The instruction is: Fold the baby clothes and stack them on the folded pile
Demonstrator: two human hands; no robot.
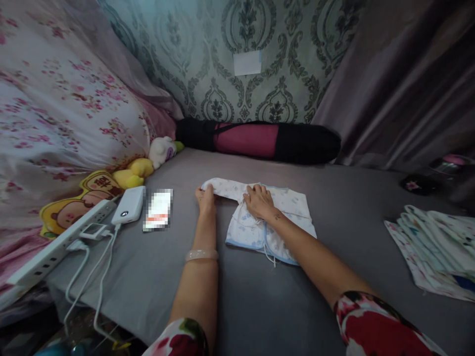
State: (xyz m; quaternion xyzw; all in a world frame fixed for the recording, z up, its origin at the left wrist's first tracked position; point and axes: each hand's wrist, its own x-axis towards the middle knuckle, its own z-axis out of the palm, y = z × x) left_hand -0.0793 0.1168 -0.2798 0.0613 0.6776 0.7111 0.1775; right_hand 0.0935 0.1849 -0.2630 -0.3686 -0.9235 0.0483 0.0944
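Observation:
A small white baby garment [285, 217] with blue trim and a loose tie string lies on the grey bed sheet [260, 296]. My left hand [206, 198] pinches the end of its sleeve, stretched out to the left. My right hand [259, 200] rests flat on the garment's upper left part, fingers spread, pressing it down. A pale bangle [201, 254] sits on my left wrist.
A stack of folded patterned cloths [434, 247] lies at the right. At the left are a white power bank [128, 205], a power strip [55, 242] with cables, a blurred card [158, 209], plush toys [148, 160] and a floral quilt [55, 109]. A black and pink roll [260, 140] lies along the wall.

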